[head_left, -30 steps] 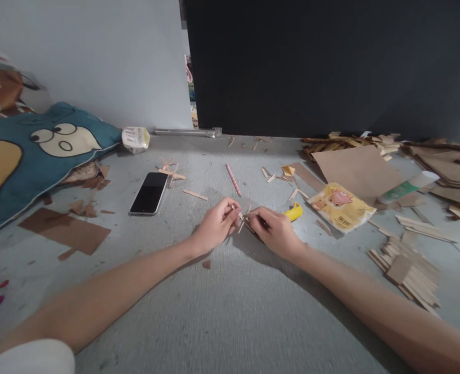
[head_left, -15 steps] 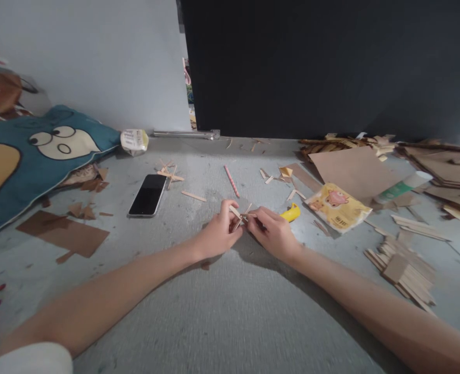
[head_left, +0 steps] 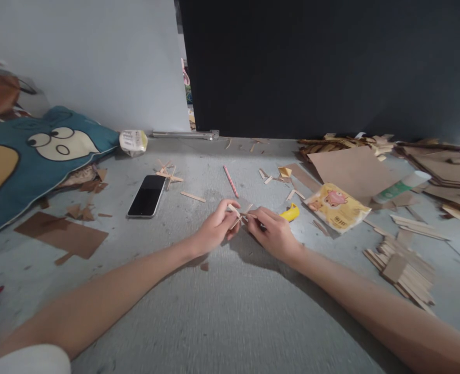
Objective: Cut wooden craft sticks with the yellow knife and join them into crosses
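Between my hands is a small piece made of crossed thin wooden sticks (head_left: pixel 234 210). My left hand (head_left: pixel 217 223) is closed on its left side, with thumb and fingers pinching the sticks. From the right, the fingertips of my right hand (head_left: pixel 271 231) are pinched together at the other end of the sticks; how each finger grips there is partly hidden. A yellow object (head_left: pixel 291 212), perhaps a glue tube or cutter, lies just beyond my right hand. Past my hands a pink patterned pencil-like stick (head_left: pixel 231 181) rests on the table.
A phone (head_left: pixel 147 196), a crossed-stick piece (head_left: pixel 170 175) and a loose stick (head_left: pixel 193 196) lie at left, near cut cardboard (head_left: pixel 64 234) and a blue cushion (head_left: pixel 58 145). At right are a yellow packet (head_left: pixel 337 206), a glue stick (head_left: pixel 403 187) and piled wooden strips (head_left: pixel 403 272).
My left hand has turned slightly and its thumb and fingers have shifted on the crossed sticks. My right hand stays almost where it was.
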### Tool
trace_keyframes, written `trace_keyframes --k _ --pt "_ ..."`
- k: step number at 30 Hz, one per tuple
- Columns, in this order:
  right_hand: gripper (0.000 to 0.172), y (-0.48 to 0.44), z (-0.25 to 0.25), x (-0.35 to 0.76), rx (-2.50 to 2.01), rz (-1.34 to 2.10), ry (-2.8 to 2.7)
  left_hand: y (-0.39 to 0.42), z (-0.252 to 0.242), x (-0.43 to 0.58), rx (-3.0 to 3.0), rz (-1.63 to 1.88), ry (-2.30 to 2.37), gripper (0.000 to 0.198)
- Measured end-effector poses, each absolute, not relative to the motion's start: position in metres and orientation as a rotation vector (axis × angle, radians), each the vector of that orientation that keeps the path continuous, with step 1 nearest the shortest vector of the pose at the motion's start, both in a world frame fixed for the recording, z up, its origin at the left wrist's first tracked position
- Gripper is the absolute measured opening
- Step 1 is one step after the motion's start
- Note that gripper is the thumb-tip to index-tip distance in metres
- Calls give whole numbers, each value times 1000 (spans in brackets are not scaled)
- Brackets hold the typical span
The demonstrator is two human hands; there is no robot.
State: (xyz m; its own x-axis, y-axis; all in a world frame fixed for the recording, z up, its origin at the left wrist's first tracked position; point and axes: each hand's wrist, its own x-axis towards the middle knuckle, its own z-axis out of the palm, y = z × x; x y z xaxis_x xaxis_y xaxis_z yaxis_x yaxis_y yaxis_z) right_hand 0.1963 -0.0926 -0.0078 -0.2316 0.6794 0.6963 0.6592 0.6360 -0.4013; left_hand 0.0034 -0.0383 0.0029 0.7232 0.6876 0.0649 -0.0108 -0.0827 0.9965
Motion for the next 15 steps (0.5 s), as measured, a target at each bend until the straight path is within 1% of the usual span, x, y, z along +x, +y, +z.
trace_keyframes --k 4,9,15 --pt "20 -92 -7 195 -1052 26 -1919 -35 1 3 1613 648 574 33" --pt "19 -93 -7 195 -1065 55 -1933 -38 6 3 1739 625 572 28" --pt "23 -94 -5 197 -1082 142 -2006 -38 5 4 1697 614 615 26"
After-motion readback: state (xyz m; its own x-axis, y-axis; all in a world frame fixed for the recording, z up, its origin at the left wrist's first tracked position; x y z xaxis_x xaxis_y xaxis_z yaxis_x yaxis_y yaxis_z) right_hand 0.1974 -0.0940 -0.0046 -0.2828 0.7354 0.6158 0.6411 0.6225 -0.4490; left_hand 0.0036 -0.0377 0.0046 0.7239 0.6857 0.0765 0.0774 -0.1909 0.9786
